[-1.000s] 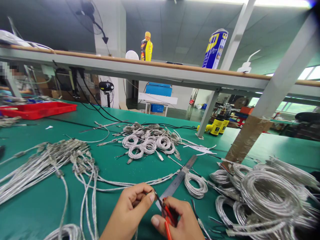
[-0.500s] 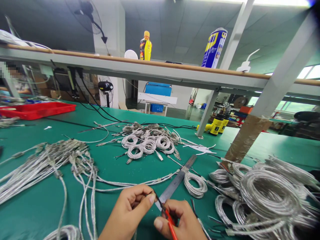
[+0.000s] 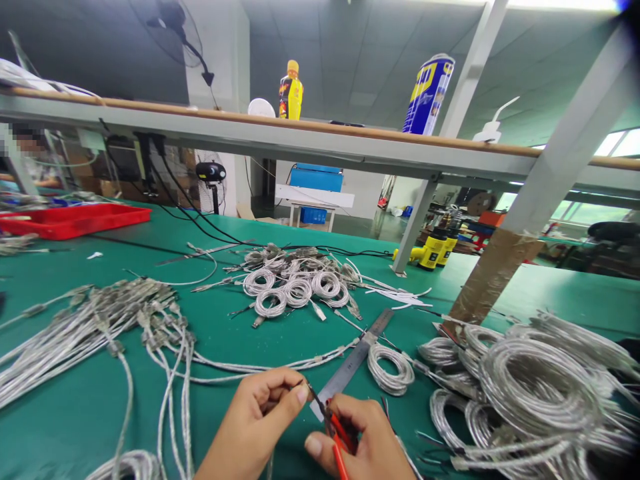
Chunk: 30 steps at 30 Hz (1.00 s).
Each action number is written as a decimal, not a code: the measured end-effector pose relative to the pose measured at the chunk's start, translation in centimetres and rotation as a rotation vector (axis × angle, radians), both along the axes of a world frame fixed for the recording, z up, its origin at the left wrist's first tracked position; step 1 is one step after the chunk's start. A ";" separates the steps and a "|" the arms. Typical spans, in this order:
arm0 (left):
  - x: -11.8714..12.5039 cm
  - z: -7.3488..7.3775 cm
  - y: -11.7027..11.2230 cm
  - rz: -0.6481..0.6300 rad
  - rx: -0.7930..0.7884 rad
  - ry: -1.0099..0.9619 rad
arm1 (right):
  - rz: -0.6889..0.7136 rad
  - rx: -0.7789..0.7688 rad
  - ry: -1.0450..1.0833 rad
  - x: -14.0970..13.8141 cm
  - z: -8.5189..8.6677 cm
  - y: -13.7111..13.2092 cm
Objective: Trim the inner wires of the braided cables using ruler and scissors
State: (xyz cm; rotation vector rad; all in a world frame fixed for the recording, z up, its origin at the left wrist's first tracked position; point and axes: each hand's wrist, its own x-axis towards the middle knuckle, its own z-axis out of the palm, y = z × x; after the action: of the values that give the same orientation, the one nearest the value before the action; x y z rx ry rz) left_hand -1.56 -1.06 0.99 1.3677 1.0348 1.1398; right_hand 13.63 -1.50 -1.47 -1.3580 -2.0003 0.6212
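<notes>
My left hand is closed in a pinch on the end of a cable; a short piece of it shows below the palm. My right hand is wrapped round red-handled pliers, whose dark jaws reach up to my left fingertips. The exact jaw type and the wire tips are too small to make out. Under the pliers' tip lies a steel ruler, slanting away from me. Just right of the ruler rests a coiled silver cable.
Coiled cables are heaped mid-table, with a larger pile at right. A bundle of straight cables lies left, near a red tray. A shelf on metal posts crosses above. Yellow bottles stand by one post.
The pliers' red handles have spread apart in my right hand, and the jaws look more parted. My left hand has barely moved.
</notes>
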 end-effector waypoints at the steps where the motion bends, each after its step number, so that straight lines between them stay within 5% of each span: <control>1: 0.0 0.0 0.0 0.000 0.003 0.004 | -0.003 0.008 0.000 0.0 0.0 0.0; 14: 0.1 -0.2 0.2 0.020 0.010 0.031 | 0.031 -0.065 0.075 0.2 -0.2 0.1; 30: 0.0 0.0 0.3 -0.002 0.015 0.038 | -0.001 0.021 -0.026 0.0 -0.6 0.3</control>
State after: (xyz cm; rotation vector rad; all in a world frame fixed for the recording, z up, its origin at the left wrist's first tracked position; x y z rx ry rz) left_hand -1.56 -0.79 0.96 1.4060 1.0536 1.1261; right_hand 13.66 -1.17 -2.07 -1.3611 -2.0212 0.5835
